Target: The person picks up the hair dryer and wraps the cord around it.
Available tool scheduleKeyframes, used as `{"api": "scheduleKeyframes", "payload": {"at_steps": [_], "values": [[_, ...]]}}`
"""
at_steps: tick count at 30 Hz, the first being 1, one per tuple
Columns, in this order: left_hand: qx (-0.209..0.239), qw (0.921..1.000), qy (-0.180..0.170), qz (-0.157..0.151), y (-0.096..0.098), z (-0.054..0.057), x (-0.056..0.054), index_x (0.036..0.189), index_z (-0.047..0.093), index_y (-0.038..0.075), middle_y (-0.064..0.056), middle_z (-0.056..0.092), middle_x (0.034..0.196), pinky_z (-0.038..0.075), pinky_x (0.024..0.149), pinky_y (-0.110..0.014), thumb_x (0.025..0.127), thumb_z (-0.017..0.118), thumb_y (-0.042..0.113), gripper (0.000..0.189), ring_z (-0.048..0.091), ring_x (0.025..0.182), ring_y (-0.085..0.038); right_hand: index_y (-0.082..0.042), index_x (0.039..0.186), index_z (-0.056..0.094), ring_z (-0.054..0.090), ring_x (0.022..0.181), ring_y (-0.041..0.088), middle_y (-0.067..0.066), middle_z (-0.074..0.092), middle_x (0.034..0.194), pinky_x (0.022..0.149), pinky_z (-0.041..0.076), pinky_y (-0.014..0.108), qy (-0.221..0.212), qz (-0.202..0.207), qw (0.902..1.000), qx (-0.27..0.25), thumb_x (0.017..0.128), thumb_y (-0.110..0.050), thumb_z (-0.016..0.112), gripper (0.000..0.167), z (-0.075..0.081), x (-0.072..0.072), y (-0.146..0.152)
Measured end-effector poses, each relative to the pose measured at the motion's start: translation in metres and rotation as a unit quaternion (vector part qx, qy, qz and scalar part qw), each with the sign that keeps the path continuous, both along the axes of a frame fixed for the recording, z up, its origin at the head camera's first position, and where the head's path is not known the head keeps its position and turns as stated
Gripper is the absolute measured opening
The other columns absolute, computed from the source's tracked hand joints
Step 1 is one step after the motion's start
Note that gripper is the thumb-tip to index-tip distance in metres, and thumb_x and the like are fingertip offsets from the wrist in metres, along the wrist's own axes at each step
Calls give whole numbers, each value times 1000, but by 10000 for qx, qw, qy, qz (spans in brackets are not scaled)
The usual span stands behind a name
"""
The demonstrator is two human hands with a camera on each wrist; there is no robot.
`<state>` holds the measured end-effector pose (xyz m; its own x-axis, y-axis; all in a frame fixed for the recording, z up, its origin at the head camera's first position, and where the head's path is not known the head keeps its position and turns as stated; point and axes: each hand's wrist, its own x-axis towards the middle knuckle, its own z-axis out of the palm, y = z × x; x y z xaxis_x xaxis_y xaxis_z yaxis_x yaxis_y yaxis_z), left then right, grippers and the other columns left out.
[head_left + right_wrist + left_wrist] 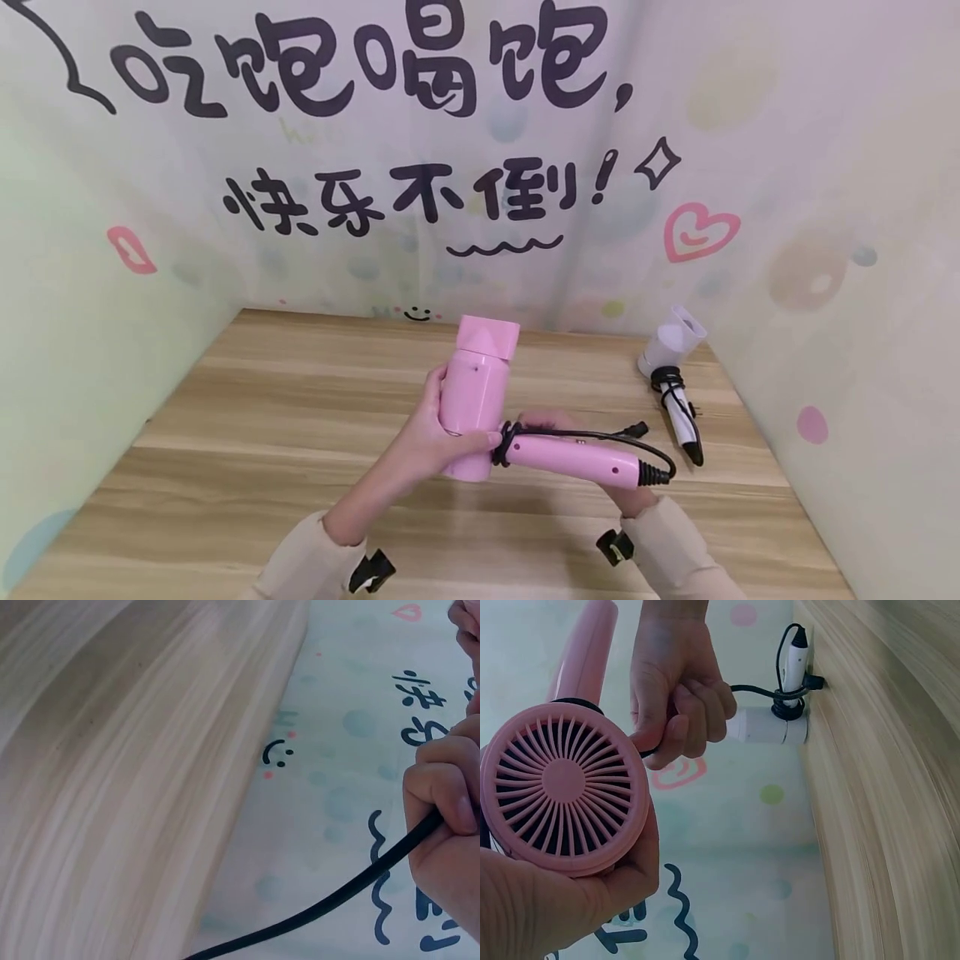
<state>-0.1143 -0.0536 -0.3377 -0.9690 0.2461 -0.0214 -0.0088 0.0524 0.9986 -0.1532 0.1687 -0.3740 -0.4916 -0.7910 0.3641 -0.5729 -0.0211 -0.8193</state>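
A pink hair dryer (478,400) is held up over the table, its flat nozzle (489,336) towards the wall and its handle (573,460) pointing right. My left hand (427,440) grips the barrel, thumb across the front. In the left wrist view the round slotted rear grille (564,780) faces the camera. Black cord (506,443) is wound where handle meets barrel, and a length loops past the handle's end to the plug (636,431). Partly hidden behind the handle, my right hand (679,697) pinches the cord between curled fingers and thumb.
A white hair dryer (670,354) with its black cord wrapped round the handle lies at the table's back right. The wooden table (300,417) meets a printed wall cloth (360,275) at the back and sides. Black wrist camera mounts (372,572) sit at both cuffs.
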Motion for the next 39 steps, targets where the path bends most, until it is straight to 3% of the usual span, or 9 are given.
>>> {"api": "scheduleKeyframes", "payload": {"at_steps": [1, 3, 5, 8, 12, 15, 23, 32, 39], "values": [[0, 10000, -5, -25, 0, 0, 0, 141, 21, 20, -14, 53, 116, 53, 79, -39, 67, 80, 15, 94, 59, 97, -26, 14, 90, 54, 51, 88, -5, 9, 63, 88, 71, 46, 14, 325, -48, 9993, 192, 81, 8, 45, 14, -1, -4, 1], [8, 10000, 8, -62, 0, -1, 0, 140, 21, 21, -14, 53, 116, 52, 80, -38, 68, 80, 14, 94, 59, 97, -26, 10, 82, 54, 49, 79, -6, 14, 58, 74, 62, 46, 17, 360, -275, 9985, 301, 76, 6, 50, 8, -2, -12, 2], [9, 10000, 28, -88, 0, -2, -1, 141, 21, 21, -14, 53, 117, 52, 80, -39, 68, 80, 15, 94, 59, 98, -26, 11, 84, 56, 51, 79, -4, 24, 59, 78, 63, 48, 20, 329, -348, 9977, 487, 76, 7, 52, 10, 0, -13, 5], [-42, 9998, 87, -151, -1, -3, -1, 141, 23, 20, -15, 53, 117, 53, 79, -39, 68, 80, 16, 93, 58, 97, -26, 7, 84, 60, 52, 74, -3, 17, 61, 75, 61, 47, 19, -92, -931, 9918, 870, 84, -1, 55, 9, 7, -8, 8], [-189, 9989, 217, -371, -3, -6, 0, 141, 27, 17, -16, 52, 119, 53, 77, -38, 69, 79, 16, 89, 58, 97, -26, -2, 74, 60, 45, 62, 1, -2, 53, 64, 55, 39, 18, -718, -2163, 9610, 1566, 89, -22, 60, 25, 14, 0, 12], [-210, 9978, 263, -565, -4, -8, 0, 141, 27, 19, -16, 51, 120, 54, 76, -38, 71, 78, 16, 86, 58, 97, -26, -5, 67, 55, 36, 55, 3, -8, 40, 58, 51, 31, 18, -816, -2664, 9413, 1904, 87, -28, 64, 32, 17, 1, 15], [-318, 9967, 382, -649, -4, -13, -3, 142, 29, 16, -19, 52, 119, 54, 73, -37, 77, 74, 20, 79, 60, 94, -24, -6, 69, 55, 29, 51, 3, -8, 34, 58, 47, 25, 18, -753, -2657, 9409, 1960, 90, -26, 61, 29, 30, 4, 15], [-774, 9951, 381, -479, -5, -14, -4, 143, 28, 20, -15, 54, 118, 53, 72, -35, 76, 75, 26, 82, 59, 93, -24, -11, 90, 68, 36, 57, 2, -8, 40, 62, 52, 35, 19, -247, -2201, 9509, 2163, 95, -23, 53, 20, 59, 22, 12], [-953, 9943, 424, -201, -3, -16, -4, 142, 30, 22, -11, 55, 120, 53, 72, -34, 75, 77, 29, 83, 59, 93, -22, -13, 91, 67, 42, 58, -1, -9, 53, 68, 54, 42, 18, 360, -1928, 9538, 2276, 95, -21, 52, 17, 67, 35, 9]]}}
